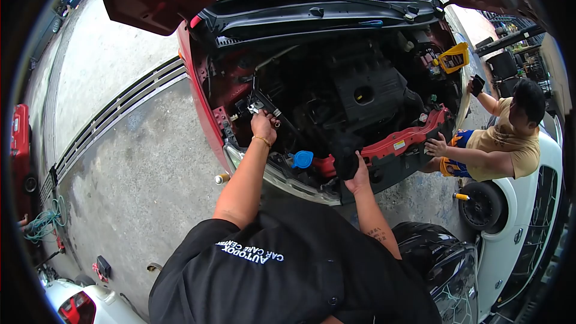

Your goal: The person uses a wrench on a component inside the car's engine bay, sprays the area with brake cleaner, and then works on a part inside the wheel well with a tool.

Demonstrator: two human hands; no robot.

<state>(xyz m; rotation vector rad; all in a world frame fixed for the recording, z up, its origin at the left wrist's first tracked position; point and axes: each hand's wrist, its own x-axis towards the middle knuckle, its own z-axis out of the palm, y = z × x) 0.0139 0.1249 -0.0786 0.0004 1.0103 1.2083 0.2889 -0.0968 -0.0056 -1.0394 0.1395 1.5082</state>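
Observation:
The hood of a red car is raised over its engine bay. My left hand [264, 127], with a bracelet at the wrist, is closed around a small metallic part [254, 108] at the left side of the bay. My right hand [358, 174] holds a dark object [346, 159], its shape hard to make out, over the red front crossmember [396, 143]. A blue reservoir cap [302, 159] lies between my two hands, nearer the right one. The black engine cover [366, 93] sits in the middle of the bay.
A co-worker [504, 135] at the right rests one hand on the car's front and holds a dark item in the other. A yellow container [453, 58] stands at the bay's right edge. A white car [504, 246] and a loose-looking wheel [480, 206] are at lower right.

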